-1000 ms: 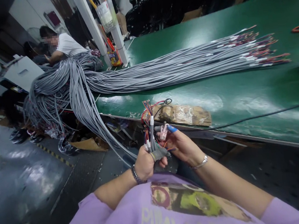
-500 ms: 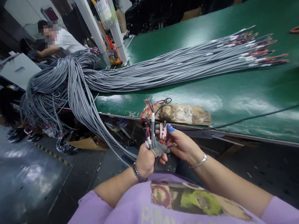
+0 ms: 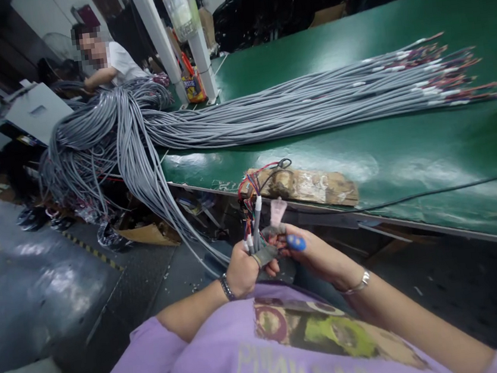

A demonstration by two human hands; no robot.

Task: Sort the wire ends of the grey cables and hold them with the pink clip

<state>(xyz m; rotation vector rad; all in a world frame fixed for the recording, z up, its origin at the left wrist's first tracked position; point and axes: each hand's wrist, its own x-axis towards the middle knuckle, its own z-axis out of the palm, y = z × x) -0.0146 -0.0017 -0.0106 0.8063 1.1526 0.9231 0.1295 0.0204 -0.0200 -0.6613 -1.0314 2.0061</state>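
My left hand point(image 3: 242, 272) is closed around the ends of several grey cables point(image 3: 256, 224), which have white bands and thin coloured wires fanning out at the top. A grey cover sits on its thumb. Beside it, my right hand point(image 3: 317, 255), with a blue cover on the thumb, is closed with its fingertips against the wires. A pale pink plastic clip point(image 3: 278, 210), blurred, sticks up from the right fingers; its lower part is hidden by them.
A long bundle of grey cables point(image 3: 267, 112) lies across the green table point(image 3: 407, 162) and hangs off its left end. Near the front edge is a worn, taped block point(image 3: 315, 186) with a black cord. A co-worker point(image 3: 122, 63) is behind the cable pile. White posts point(image 3: 159, 35) stand mid-table.
My right hand has turned and lowered slightly beside the cable ends, and the pink clip now points upward. My left hand keeps its hold. The view has shifted a little.
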